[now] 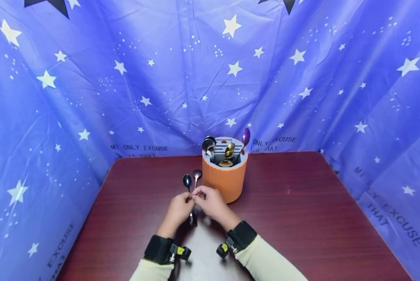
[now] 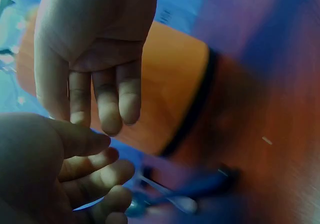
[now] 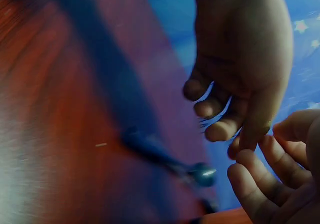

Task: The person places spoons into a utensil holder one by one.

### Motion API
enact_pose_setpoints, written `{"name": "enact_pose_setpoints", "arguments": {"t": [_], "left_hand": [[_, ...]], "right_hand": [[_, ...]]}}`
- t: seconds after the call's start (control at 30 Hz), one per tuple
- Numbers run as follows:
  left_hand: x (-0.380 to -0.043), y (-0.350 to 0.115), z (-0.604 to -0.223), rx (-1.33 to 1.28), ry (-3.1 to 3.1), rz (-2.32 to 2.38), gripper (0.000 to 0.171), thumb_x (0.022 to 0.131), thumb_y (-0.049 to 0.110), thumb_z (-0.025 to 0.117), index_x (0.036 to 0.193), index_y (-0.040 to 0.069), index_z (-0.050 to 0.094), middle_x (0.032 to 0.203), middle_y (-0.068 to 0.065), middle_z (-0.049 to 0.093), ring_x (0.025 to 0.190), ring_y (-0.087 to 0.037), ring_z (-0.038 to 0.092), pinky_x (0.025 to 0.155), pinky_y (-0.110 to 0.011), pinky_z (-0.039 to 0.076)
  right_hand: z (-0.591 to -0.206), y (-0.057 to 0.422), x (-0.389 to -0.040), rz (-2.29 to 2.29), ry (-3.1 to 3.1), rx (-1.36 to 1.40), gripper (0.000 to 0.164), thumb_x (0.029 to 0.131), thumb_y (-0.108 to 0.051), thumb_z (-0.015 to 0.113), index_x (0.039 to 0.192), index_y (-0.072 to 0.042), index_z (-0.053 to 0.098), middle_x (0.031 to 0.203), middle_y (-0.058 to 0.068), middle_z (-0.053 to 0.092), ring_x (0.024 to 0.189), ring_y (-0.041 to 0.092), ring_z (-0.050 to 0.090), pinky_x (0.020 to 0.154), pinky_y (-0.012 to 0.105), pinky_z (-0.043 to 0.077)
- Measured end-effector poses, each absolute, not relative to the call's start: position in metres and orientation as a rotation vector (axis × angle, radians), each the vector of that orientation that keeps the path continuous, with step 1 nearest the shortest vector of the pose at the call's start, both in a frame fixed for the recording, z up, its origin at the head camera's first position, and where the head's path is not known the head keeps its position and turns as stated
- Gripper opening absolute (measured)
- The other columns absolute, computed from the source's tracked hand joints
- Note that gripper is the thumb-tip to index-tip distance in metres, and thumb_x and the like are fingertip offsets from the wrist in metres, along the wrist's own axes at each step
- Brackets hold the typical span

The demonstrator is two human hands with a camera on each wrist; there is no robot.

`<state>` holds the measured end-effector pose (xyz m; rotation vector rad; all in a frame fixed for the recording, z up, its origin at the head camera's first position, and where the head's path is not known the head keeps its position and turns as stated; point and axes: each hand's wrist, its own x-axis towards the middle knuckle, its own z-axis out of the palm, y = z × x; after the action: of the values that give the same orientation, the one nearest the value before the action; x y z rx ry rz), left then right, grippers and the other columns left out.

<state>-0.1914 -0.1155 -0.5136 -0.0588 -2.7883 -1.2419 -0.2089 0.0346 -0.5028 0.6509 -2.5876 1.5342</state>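
Observation:
Over the table, my left hand [image 1: 180, 210] and right hand [image 1: 211, 203] meet at the fingertips. In the left wrist view, the left hand [image 2: 30, 169] is below the right hand [image 2: 100, 33]; their fingers are loosely bent and no object shows between them. Beneath and just beyond the hands, a dark spoon [image 1: 187, 180] lies on the table, its handle partly hidden. Beside it is a rose-coloured spoon [image 1: 197, 173], its handle covered by the hands. An orange holder [image 1: 224, 183] stands right of them, with black, gold and purple spoons [image 1: 246, 136] upright inside.
The dark red table [image 1: 294, 218] has a glossy reflection near its front. A blue curtain with white stars [image 1: 182, 78] surrounds the back and both sides. Each wrist wears a black strap [image 1: 243, 234] with a small camera.

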Motion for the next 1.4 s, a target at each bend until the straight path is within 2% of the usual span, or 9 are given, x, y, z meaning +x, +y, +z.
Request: {"name": "enact_pose_setpoints", "arguments": {"t": [0.17, 0.33, 0.63, 1.0, 1.4], "left_hand": [[-0.193, -0.117, -0.541, -0.027, -2.816, -1.187, 0.008, 0.089, 0.008, 0.063, 0.084, 0.008, 0.068, 0.068, 0.0, 0.06, 0.059, -0.013, 0.053, 0.058, -0.03, 0.045], [-0.194, -0.115, -0.555, 0.001, -2.853, -1.075, 0.011, 0.085, 0.009, 0.064, 0.075, 0.013, 0.062, 0.069, 0.0, 0.061, 0.062, -0.016, 0.053, 0.059, -0.032, 0.044], [-0.205, -0.118, -0.554, 0.125, -2.842, -1.072, 0.019, 0.085, 0.018, 0.071, 0.088, 0.008, 0.055, 0.074, -0.006, 0.06, 0.069, -0.023, 0.058, 0.064, -0.038, 0.048], [-0.209, -0.118, -0.55, 0.188, -2.948, -1.022, 0.013, 0.081, 0.02, 0.065, 0.073, 0.014, 0.056, 0.068, -0.002, 0.059, 0.062, -0.02, 0.054, 0.056, -0.033, 0.042], [-0.204, -0.119, -0.548, 0.207, -2.981, -1.121, 0.028, 0.084, 0.028, 0.065, 0.061, 0.016, 0.052, 0.057, 0.004, 0.049, 0.052, -0.015, 0.045, 0.051, -0.028, 0.035]], "right_hand": [[-0.538, 0.026, -0.213, 1.463, -2.688, 0.564, 0.005, 0.092, -0.012, 0.066, 0.09, -0.011, 0.071, 0.085, -0.001, 0.07, 0.072, 0.005, 0.06, 0.068, 0.023, 0.05], [-0.561, 0.024, -0.216, 1.449, -2.739, 0.458, 0.009, 0.089, -0.008, 0.063, 0.087, -0.012, 0.072, 0.086, -0.002, 0.071, 0.077, 0.009, 0.062, 0.073, 0.024, 0.05], [-0.565, 0.024, -0.218, 1.445, -2.78, 0.422, 0.007, 0.09, -0.012, 0.065, 0.09, -0.013, 0.072, 0.085, -0.001, 0.069, 0.077, 0.01, 0.06, 0.072, 0.027, 0.049], [-0.566, 0.026, -0.219, 1.473, -2.793, 0.411, 0.008, 0.09, -0.011, 0.063, 0.093, -0.013, 0.071, 0.086, -0.001, 0.069, 0.077, 0.01, 0.06, 0.072, 0.026, 0.049], [-0.566, 0.027, -0.222, 1.507, -2.821, 0.414, 0.012, 0.091, -0.01, 0.061, 0.096, -0.011, 0.072, 0.089, -0.001, 0.07, 0.077, 0.007, 0.059, 0.073, 0.025, 0.049]]}}
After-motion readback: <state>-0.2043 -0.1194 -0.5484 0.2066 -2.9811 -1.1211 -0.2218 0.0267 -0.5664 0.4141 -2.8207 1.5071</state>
